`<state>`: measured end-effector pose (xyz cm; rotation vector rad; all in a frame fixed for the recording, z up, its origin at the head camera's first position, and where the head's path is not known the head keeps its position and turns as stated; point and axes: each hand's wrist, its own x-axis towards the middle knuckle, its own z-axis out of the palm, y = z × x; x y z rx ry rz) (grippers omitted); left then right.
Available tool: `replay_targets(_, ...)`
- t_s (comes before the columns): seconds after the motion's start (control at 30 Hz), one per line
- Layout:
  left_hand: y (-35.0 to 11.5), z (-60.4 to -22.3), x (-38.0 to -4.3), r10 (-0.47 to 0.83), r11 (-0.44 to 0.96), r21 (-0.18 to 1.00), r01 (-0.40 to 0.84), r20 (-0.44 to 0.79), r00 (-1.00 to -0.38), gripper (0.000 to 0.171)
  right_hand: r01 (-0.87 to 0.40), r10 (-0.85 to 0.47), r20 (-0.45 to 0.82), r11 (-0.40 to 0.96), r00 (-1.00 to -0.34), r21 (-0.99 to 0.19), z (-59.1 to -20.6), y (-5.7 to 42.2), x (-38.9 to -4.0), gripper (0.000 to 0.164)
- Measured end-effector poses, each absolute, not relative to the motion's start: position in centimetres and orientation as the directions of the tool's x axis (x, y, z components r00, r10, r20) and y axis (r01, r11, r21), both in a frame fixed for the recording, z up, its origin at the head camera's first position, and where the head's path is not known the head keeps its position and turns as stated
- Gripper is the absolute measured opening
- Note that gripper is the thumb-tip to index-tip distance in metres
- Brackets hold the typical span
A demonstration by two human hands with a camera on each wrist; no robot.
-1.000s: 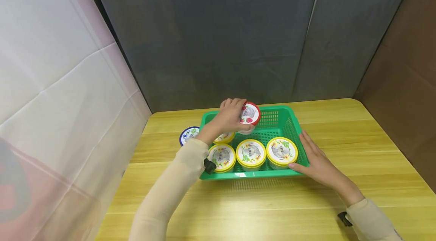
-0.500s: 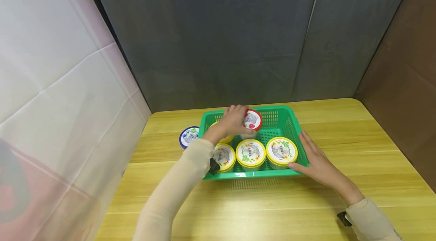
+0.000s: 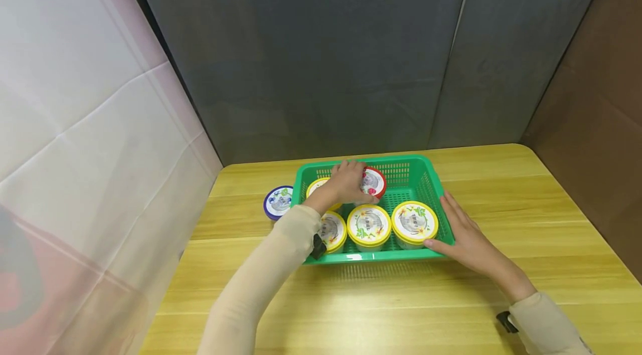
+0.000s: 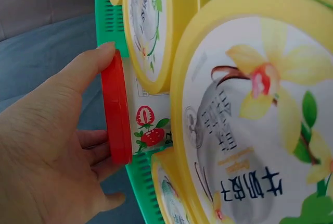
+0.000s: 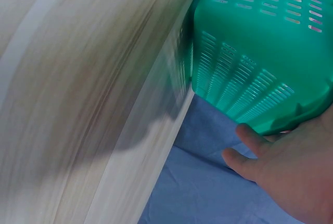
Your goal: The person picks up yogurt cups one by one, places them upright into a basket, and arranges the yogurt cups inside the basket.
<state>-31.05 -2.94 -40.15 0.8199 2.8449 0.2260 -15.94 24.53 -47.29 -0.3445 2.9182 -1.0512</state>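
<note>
In the head view my left hand [image 3: 347, 183] holds a round tub [image 3: 374, 181] with a red lid inside the green basket [image 3: 426, 174], at its back. The left wrist view has the thumb and fingers on opposite sides of that red lid [image 4: 116, 109]; strawberries are printed on the tub's white side. Beside it are several yellow-lidded tubs, three along the basket's front [image 3: 369, 225]. My right hand [image 3: 466, 241] rests at the basket's right front corner, its fingers straight along the outer side and its thumb over the rim. The left forearm partly hides the left tubs.
A blue-lidded tub [image 3: 278, 202] stands on the wooden table [image 3: 381, 310] just left of the basket. A dark grey panel [image 3: 321, 65] rises behind the table, a white sheet [image 3: 100, 121] at the left and a brown panel [image 3: 592, 110] at the right.
My left hand has lowered the red-lidded tub into the back of the basket, shifting slightly right and toward me. The right hand has stayed at the basket's corner.
</note>
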Motion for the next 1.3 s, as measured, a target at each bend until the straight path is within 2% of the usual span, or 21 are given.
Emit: replay_targets(1.3, -2.38, -40.88, -30.91, 0.430, 0.902, 0.179, 0.393, -0.283, -0.857, 0.100, -0.177, -0.201, 0.036, 0.748, -0.979, -0.639, -47.12, 24.56, -15.77, 0.112)
